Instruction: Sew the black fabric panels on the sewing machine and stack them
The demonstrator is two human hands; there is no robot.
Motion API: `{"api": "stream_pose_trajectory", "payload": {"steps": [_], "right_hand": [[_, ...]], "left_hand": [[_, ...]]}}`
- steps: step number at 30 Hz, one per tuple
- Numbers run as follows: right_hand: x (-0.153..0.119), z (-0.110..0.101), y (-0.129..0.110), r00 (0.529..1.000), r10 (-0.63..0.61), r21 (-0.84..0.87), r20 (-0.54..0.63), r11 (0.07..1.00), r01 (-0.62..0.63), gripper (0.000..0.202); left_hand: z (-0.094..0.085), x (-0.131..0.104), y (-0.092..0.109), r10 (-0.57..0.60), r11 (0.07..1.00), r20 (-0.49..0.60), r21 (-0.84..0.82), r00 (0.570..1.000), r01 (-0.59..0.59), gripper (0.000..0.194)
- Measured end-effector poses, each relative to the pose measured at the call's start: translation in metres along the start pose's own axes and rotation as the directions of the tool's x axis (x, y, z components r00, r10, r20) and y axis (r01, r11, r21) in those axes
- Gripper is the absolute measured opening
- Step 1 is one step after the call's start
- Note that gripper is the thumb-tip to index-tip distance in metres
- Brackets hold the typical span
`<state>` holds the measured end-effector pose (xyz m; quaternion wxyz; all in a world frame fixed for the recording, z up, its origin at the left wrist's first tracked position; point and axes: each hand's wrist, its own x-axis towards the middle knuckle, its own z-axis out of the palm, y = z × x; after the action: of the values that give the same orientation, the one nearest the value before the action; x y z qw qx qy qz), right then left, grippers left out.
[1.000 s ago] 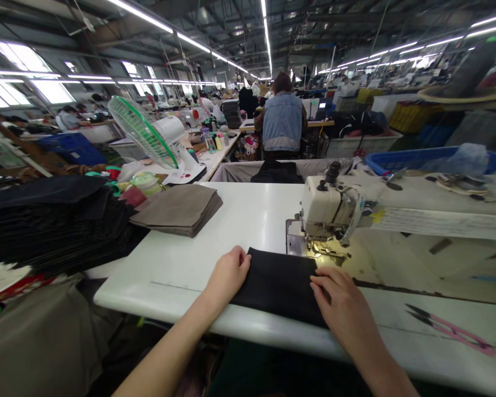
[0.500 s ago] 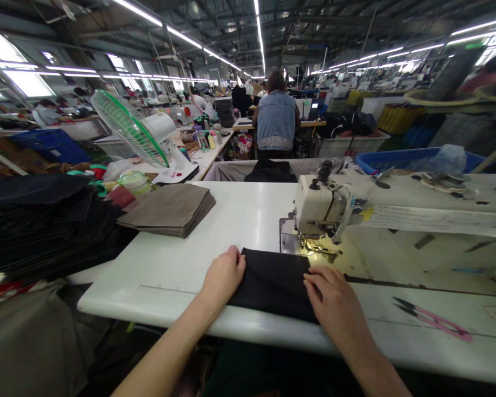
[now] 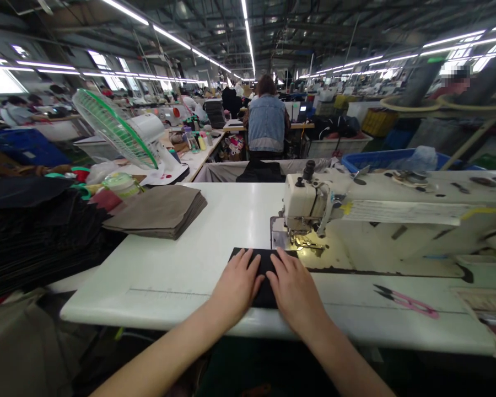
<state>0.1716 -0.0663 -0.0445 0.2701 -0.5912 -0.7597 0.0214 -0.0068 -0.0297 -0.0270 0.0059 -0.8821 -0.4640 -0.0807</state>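
A piece of black fabric (image 3: 265, 298) lies on the white sewing table (image 3: 157, 275), near its front edge. My left hand (image 3: 238, 284) rests on the fabric's left part, palm down with the fingers apart. On the right part lies my right hand (image 3: 293, 286), also flat with spread fingers. The two thumbs point toward each other with a small gap of fabric between them. Just beyond the fabric, to the right, is the needle area of a sewing machine (image 3: 308, 204), lit by a yellow light.
Pink-handled snips (image 3: 413, 303) lie at the right. At the left are a stack of brown fabric pieces (image 3: 159, 209) and a tall black stack (image 3: 37, 231). Behind stand a green fan (image 3: 116, 129) and a blue basket (image 3: 372, 160). A person in a denim vest (image 3: 267, 122) sits ahead.
Both hands have moved from the fabric's side edges onto its top, closer together, with fingers now spread flat. The view has shifted slightly to the right.
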Motion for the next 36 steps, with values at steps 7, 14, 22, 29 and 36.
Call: {"api": "stream_pose_trajectory", "payload": {"steps": [7, 14, 22, 29, 36], "right_hand": [[-0.032, -0.007, 0.035, 0.998, -0.034, -0.001, -0.052, 0.999, 0.034, 0.043], [-0.033, -0.023, 0.058, 0.995, -0.099, 0.008, -0.035, 0.995, 0.099, 0.037], [-0.01, -0.018, 0.06, 0.997, -0.065, 0.005, -0.049, 0.998, 0.066, 0.035], [-0.006, -0.016, 0.059, 0.997, -0.049, 0.004, -0.065, 0.999, 0.05, 0.034], [-0.007, -0.012, 0.061, 0.995, -0.058, -0.017, -0.085, 0.998, 0.057, 0.034]], "left_hand": [[0.019, -0.025, 0.001, -0.103, 0.992, -0.067, 0.064, 0.992, 0.108, 0.076], [0.002, 0.017, 0.026, 0.11, 0.99, -0.002, -0.083, 0.994, -0.11, 0.062], [0.001, 0.056, 0.013, 0.307, 0.942, 0.114, -0.178, 0.945, -0.284, 0.064], [-0.001, 0.063, 0.008, 0.336, 0.931, 0.115, -0.188, 0.935, -0.311, 0.064], [0.007, 0.066, 0.003, 0.364, 0.923, 0.099, -0.174, 0.926, -0.344, 0.066]]}}
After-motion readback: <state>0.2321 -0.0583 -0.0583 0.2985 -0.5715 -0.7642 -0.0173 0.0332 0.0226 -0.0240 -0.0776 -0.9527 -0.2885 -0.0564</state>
